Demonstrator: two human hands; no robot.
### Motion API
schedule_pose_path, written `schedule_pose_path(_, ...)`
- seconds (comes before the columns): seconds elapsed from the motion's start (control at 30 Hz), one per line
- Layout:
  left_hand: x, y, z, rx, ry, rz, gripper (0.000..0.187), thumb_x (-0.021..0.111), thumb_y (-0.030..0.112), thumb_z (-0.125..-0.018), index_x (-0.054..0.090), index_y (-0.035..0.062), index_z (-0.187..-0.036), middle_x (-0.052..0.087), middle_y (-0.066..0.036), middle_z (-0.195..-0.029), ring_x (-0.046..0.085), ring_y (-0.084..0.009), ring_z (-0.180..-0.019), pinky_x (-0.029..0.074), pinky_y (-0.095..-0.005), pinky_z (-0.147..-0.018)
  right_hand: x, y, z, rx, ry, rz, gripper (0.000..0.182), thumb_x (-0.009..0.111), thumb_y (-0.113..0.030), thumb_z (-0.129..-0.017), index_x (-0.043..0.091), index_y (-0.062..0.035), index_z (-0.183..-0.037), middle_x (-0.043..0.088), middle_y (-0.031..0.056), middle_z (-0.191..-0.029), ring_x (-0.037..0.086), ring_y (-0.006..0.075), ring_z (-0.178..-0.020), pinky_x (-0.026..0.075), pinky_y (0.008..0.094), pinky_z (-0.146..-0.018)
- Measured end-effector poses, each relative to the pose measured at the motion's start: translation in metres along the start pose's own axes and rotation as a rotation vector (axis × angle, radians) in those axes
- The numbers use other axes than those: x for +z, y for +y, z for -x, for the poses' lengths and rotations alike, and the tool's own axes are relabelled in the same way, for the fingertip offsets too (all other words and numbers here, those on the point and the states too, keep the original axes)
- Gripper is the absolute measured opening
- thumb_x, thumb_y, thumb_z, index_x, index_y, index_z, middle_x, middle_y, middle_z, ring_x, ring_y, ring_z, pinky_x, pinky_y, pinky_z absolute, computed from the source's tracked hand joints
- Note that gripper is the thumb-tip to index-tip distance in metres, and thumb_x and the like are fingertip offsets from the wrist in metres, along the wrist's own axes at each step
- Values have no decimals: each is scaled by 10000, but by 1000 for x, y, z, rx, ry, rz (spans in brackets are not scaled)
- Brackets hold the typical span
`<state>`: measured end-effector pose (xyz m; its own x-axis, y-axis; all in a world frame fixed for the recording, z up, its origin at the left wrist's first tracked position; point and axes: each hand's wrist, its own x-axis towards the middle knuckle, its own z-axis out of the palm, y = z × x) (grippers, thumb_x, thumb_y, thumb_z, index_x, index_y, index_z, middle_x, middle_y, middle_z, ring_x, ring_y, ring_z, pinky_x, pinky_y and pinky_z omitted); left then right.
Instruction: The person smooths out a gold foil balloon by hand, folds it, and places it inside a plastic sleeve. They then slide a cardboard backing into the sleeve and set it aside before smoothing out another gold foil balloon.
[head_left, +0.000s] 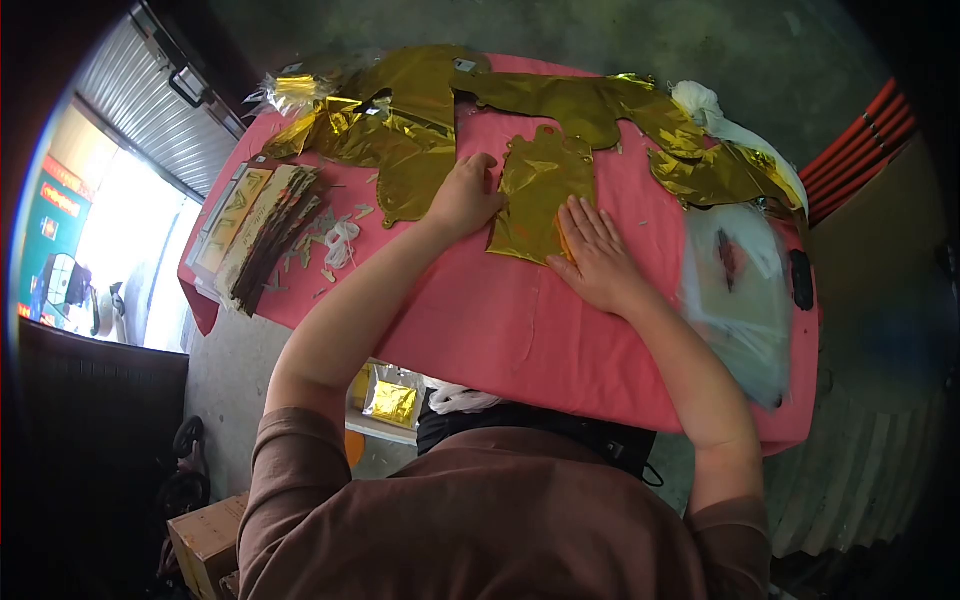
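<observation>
A flat gold foil balloon (540, 190), deflated and roughly rectangular, lies on the pink cloth in front of me. My right hand (600, 252) rests flat on its lower right edge, fingers stretched out. At its left edge is my left hand (468, 198), loosely curled, with a gap between thumb and forefinger and the thumb close to the foil. Nothing shows in that gap. Behind the balloon, larger gold foil pieces (415, 100) spread across the far side of the table, one reaching to the right (725, 172).
The pink cloth (470, 320) covers the table. On its left stand stacked printed cards (265, 225), white string (341, 240) and paper scraps. Clear plastic bags (735, 300) and a black object (801, 280) lie right. A packet with gold foil (392, 402) sits below the table edge.
</observation>
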<state>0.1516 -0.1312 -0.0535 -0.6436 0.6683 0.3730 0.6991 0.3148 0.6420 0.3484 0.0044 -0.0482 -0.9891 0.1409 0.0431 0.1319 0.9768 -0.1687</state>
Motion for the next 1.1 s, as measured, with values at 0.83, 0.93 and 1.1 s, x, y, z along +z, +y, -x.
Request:
schedule_pose_path(0.83,4,3,-69,-322,-493,-143,385,766,336,-566,673,15,-756,657,-142,-744,645,-247,-722,508,-327,-694,2,-2,1,15,10,26,725,358,-484,-928,199,27,-1417,161,204,-1493,111,294,-1403,48,456,-1128)
schedule_pose_path(0.93,3,3,-67,-352,-442,-41,353,776,295,-581,654,1,-733,639,-117,-686,619,-217,-631,495,-324,-617,3,-2,1,18,10,21,724,356,-483,-928,198,26,-1417,160,203,-1493,109,291,-1403,47,455,-1129)
schedule_pose_path(1.1,-1,-6,-70,-513,-526,218,326,791,264,-631,638,-1,-741,576,-77,-615,500,-165,-492,402,-308,-463,1,-3,2,34,-9,27,728,360,-480,-925,182,21,-1424,145,194,-1499,98,280,-1407,36,448,-1131)
